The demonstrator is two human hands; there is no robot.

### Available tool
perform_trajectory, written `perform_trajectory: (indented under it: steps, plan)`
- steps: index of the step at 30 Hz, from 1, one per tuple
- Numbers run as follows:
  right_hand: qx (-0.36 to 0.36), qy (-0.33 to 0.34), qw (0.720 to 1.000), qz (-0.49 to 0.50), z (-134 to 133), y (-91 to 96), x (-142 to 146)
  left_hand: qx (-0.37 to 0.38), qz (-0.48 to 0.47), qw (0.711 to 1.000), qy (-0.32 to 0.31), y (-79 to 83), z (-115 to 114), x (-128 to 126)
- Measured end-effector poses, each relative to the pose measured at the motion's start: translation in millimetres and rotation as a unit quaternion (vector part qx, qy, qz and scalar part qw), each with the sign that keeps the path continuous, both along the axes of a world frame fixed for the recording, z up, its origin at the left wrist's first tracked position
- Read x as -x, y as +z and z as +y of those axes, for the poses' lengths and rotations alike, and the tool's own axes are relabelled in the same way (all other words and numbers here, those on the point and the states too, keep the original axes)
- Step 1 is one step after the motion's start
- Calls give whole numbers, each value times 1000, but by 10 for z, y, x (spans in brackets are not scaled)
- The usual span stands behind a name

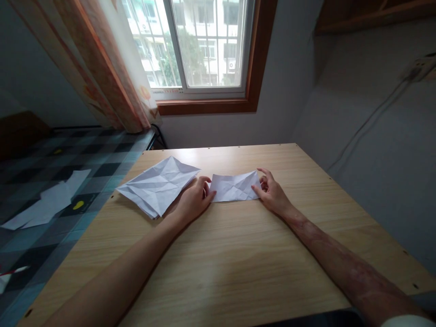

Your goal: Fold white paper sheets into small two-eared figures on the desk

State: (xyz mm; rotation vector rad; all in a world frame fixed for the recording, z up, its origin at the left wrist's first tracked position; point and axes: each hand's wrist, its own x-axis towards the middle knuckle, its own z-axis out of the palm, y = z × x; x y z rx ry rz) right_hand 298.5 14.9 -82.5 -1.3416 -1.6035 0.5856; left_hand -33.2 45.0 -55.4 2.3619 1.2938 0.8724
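Observation:
A creased white sheet of paper (235, 187), folded to a rectangle, lies between my two hands at the middle of the wooden table (218, 254). My left hand (196, 197) grips its left edge, with the thumb near the lower corner. At the right edge, my right hand (270, 190) holds the paper with the thumb on top and the fingers curled behind. Just left of my left hand rests a stack of creased white papers (160, 184), partly hidden by that hand.
Left of the table is a bed with a checked cover (112, 156), with loose paper strips (54, 200) on it. A window (204, 50) and a patterned curtain (102, 59) are beyond. A cable (361, 127) hangs along the right wall.

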Motion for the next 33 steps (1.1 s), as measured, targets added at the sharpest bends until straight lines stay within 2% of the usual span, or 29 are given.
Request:
perform_trajectory:
  steps: [2,5,9,12,15,20,25,28,33]
  plan:
    - [-34,-16,998,-46,0,-16,-10,-33,36,999,16,-2,-23,-10]
    - [-78,5,989,-128,-1,-14,-23,-96,86,991,21,56,-59,-23]
    - [-103,31,963,-248,-12,13,-6,-122,131,980,-90,151,-79,-50]
    - [-69,72,946,-309,-32,13,27,-94,123,973,-170,161,-83,-83]
    - [-28,102,933,-343,-60,-1,54,-67,112,972,-197,119,-88,-102]
    - [-22,97,927,-361,-113,-1,75,-11,173,966,-191,49,-102,-83]
    - [19,102,913,-394,-143,77,96,20,233,958,-169,73,-137,-81]
    - [39,100,906,-409,-153,127,108,19,236,961,-140,111,-167,-94]
    - [19,92,910,-404,-171,141,122,-28,197,975,-99,112,-184,-125]
